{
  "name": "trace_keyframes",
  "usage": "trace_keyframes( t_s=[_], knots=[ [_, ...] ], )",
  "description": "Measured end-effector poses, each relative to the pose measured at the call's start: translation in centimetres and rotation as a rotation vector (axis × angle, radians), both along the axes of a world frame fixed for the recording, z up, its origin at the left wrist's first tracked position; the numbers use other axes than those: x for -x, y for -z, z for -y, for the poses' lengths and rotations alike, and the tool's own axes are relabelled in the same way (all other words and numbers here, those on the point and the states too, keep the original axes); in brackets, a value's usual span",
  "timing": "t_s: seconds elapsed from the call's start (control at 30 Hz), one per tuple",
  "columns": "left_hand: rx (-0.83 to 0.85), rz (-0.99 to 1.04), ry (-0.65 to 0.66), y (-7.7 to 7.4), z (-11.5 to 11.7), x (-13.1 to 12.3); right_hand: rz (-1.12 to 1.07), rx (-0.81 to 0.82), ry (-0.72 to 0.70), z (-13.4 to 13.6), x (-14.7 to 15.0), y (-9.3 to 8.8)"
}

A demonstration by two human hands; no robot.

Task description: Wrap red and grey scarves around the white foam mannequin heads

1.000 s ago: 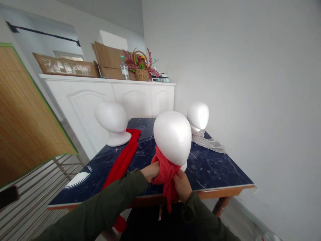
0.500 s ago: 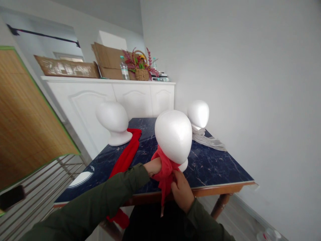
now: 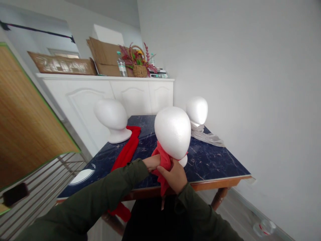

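A white foam mannequin head (image 3: 173, 131) stands near the front edge of the dark blue marble-patterned table (image 3: 215, 165). A red scarf (image 3: 163, 160) is wrapped around its neck, with its ends hanging over the table edge. My left hand (image 3: 151, 162) grips the scarf at the left of the neck. My right hand (image 3: 173, 174) is closed on the scarf just below the head, its fingers over the knot area. Both sleeves are dark green.
Another foam head (image 3: 112, 118) stands at the table's left with a second red scarf (image 3: 126, 152) trailing off the edge. A third head (image 3: 197, 110) at the back right wears a pale scarf (image 3: 208, 137). A white cabinet (image 3: 105, 97) behind carries cardboard, a bottle and a flower basket (image 3: 139, 67).
My right hand has risen from the hanging scarf ends to just under the head, closing over the scarf. My left hand stays at the neck. The view shifted slightly.
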State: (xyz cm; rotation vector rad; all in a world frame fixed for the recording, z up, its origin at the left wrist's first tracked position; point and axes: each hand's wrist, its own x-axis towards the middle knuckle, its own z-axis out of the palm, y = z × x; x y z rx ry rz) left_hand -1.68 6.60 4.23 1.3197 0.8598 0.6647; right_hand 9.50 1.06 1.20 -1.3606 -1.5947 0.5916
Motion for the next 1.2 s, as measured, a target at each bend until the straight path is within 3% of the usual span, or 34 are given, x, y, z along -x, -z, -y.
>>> trace_keyframes(
  t_s=[0.2, 0.3, 0.37, 0.5, 0.67, 0.83, 0.9, 0.97, 1.1, 1.2],
  knots=[
    [-0.311, -0.024, 0.054, 1.4, -0.8, 0.5, 0.257, -0.030, 0.044, -0.1, -0.2, 0.3],
    [-0.258, -0.018, 0.048, 1.7, -1.2, 1.0, 0.319, -0.045, 0.066, -0.3, -0.6, 0.5],
    [-0.114, 0.042, 0.101, 1.6, -1.4, 1.6, 0.269, -0.053, 0.072, -0.5, -1.1, 0.7],
    [0.213, 0.172, 0.202, 1.4, -2.0, 2.7, -0.032, 0.005, 0.005, -1.1, -1.5, 1.0],
    [0.334, 0.202, 0.168, 1.7, -3.3, 3.6, -0.817, 0.433, -0.130, -1.9, -0.8, 1.8],
    [0.351, 0.100, 0.158, 2.3, -5.0, 4.6, -0.924, 0.572, -0.149, -2.5, -1.1, 2.7],
    [0.341, 0.085, 0.182, 2.4, -5.3, 4.8, -0.869, 0.468, -0.279, -2.4, -1.6, 2.9],
    [0.336, 0.074, 0.177, 2.3, -5.4, 4.9, -0.667, 0.283, -0.310, -2.4, -2.3, 3.1],
    [0.326, 0.111, 0.093, 1.1, -4.6, 4.9, -0.120, 0.043, 0.066, -2.2, -3.4, 3.6],
    [0.322, 0.254, -0.087, 0.0, -2.5, 5.3, -0.030, -0.038, 0.131, -2.3, -3.7, 4.0]
  ],
)
